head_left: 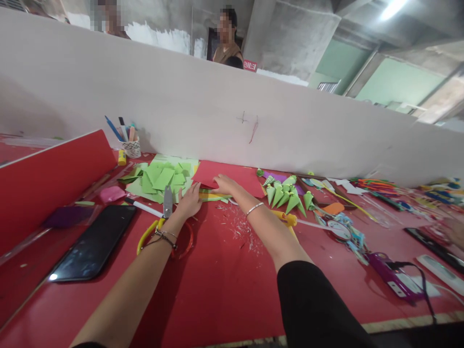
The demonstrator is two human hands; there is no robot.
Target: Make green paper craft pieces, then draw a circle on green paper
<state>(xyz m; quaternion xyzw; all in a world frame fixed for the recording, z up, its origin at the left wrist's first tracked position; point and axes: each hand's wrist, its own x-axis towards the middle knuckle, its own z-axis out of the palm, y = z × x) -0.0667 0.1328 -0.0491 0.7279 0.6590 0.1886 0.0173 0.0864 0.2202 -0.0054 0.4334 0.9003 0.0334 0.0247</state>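
Both of my hands reach to the middle back of the red table (217, 299). My right hand (225, 186) rests at the front left edge of a red paper sheet (235, 176); its fingertips touch the sheet and I cannot make out a grip. My left hand (190, 199) lies with its fingers apart beside a yellow strip (213, 195) and the pile of cut green paper (163, 176). Scissors (167, 203) with yellow and red handles lie partly under my left wrist. Small green paper cones (286, 195) stand right of the red sheet.
A black phone (96, 241) lies at the left, near a standing red board (54, 183). A pen cup (131, 146) is by the white partition (203, 106). At the right are a purple device (397, 278) with a cable and ribbons (353, 232). People are beyond the partition.
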